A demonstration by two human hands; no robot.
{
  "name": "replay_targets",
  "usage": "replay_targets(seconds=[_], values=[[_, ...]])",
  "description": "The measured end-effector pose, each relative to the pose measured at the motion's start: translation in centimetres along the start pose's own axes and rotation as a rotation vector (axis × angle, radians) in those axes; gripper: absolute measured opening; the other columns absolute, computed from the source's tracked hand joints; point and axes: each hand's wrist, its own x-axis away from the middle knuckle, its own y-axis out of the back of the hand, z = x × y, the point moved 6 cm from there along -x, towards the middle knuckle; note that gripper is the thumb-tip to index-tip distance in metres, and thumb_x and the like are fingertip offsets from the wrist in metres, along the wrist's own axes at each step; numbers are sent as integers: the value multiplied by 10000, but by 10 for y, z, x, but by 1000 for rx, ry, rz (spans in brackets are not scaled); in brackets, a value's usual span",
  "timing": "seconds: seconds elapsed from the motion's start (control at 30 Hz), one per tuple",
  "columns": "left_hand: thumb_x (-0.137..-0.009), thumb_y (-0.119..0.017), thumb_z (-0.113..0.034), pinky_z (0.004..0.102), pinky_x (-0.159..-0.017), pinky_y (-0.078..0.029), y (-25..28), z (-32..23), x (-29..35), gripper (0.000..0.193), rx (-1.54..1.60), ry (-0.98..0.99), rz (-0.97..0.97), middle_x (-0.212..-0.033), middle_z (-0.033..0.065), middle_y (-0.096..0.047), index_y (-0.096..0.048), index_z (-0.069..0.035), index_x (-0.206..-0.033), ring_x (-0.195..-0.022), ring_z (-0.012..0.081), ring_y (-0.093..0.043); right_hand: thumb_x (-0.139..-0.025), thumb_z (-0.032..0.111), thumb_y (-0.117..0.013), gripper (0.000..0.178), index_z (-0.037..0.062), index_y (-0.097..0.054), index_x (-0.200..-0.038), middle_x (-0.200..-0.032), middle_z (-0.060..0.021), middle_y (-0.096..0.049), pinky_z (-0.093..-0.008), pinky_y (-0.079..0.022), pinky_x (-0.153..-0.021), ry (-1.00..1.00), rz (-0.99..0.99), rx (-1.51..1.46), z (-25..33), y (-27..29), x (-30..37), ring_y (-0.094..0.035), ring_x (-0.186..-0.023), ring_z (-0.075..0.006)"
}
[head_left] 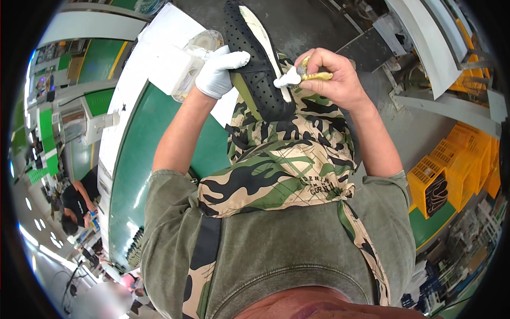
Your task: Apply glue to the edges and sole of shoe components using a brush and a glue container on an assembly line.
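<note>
My left hand (217,73), in a white glove, is closed round the left edge of a long black perforated shoe part (260,87). This part has a whitish strip (260,32) along its right side and an olive band at its lower left. It is held upright above my camouflage apron (265,175). Bare and pinched, my right hand (337,80) grips a small brush (308,80) with a yellowish handle and a white head. The white head is at the strip's right edge; I cannot tell whether it touches.
Clear plastic containers (187,77) sit on white sheets beside my left hand, on a green-topped table (164,114). Yellow crates (425,178) are stacked at the right, near metal frames (451,109). A person in black (79,199) works at the far left.
</note>
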Motion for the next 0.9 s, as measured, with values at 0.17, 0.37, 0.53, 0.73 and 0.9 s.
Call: replay_targets(seconds=[0.17,0.37,0.53,0.73,0.9], values=[[-821,-689,-101,352,-922,-540,-8,-6,-12,410,10,-58,-77,-1096,110,-685,-603,45,-1194,-998,211,-667,-811,-12,-746,221,53,-541,-862,-1011,-117,-626,-264,-453,-778,68,-98,-46,0,3,6,-588,-952,-140],[-813,-694,-94,354,-938,-524,-16,-11,-36,421,-54,-20,-77,-1095,94,-681,-598,40,-1200,-1009,207,-655,-771,32,-775,239,53,-543,-829,-1029,-119,-644,-293,-465,-793,19,38,-69,-12,38,15,-595,-935,-140],[-766,-687,-100,340,-903,-514,-33,-30,-54,457,-246,-155,3,-1072,69,-677,-587,5,-1199,-995,177,-646,-773,66,-778,234,70,-567,-875,-870,27,-578,-252,-453,-726,15,-78,-165,-25,67,-1,-527,-826,-64],[-689,-773,-137,435,-1022,-486,-132,-91,-83,717,-330,-132,77,-1225,163,-642,-512,4,-1342,-1116,314,-628,-812,16,-738,188,65,-570,-879,-867,0,-620,-238,-465,-685,26,-546,-628,-76,128,28,-574,-775,-74],[-791,-712,-132,390,-981,-503,-243,-187,-102,488,-462,-376,95,-1154,95,-684,-600,-13,-1250,-1062,239,-649,-829,16,-716,184,79,-550,-876,-798,-28,-609,-273,-486,-621,-94,-804,-679,-172,150,73,-597,-686,-131]])
